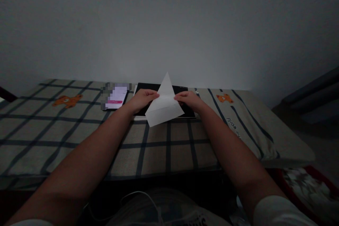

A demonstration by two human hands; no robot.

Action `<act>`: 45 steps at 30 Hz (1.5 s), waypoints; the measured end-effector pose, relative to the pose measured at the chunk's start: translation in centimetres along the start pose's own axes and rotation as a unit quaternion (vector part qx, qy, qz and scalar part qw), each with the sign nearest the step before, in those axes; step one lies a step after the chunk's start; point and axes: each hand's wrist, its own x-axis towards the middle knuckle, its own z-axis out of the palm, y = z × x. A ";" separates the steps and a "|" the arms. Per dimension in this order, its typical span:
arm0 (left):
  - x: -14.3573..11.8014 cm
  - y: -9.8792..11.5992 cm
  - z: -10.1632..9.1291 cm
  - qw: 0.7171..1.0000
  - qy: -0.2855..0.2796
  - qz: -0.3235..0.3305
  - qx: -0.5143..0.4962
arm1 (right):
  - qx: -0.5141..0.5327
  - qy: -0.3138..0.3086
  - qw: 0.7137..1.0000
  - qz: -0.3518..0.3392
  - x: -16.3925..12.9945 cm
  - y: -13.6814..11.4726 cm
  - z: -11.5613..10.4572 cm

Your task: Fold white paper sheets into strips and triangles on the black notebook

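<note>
A white sheet of paper (pixel 165 95), folded to a point at its top, is held up between my two hands. My left hand (pixel 143 99) pinches its left edge between thumb and fingers. On the opposite edge, my right hand (pixel 189 99) has the same kind of pinch. The paper's lower part shows a crease and hangs tilted, its bottom left corner lowest. Behind and under it lies a flat black book or folder (pixel 145 86) with a white edge, partly hidden by the paper and my hands.
A phone or tablet with a lit screen (pixel 118 97) lies left of the black item. All rest on a checked cloth (pixel 87 127) with orange bear prints, against a grey wall (pixel 169 24). A white cable (pixel 139 192) runs near my lap. Patterned fabric (pixel 304 187) sits low at right.
</note>
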 end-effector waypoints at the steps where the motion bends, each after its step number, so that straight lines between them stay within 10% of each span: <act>1: 0.0 -0.1 0.0 1.000 0.001 0.000 -0.006 | 0.001 -0.004 1.000 -0.003 0.0 -0.1 0.0; 45: 0.3 -0.7 1.1 0.998 -0.022 0.045 0.040 | -0.002 -0.029 0.998 -0.053 -0.3 -0.3 1.6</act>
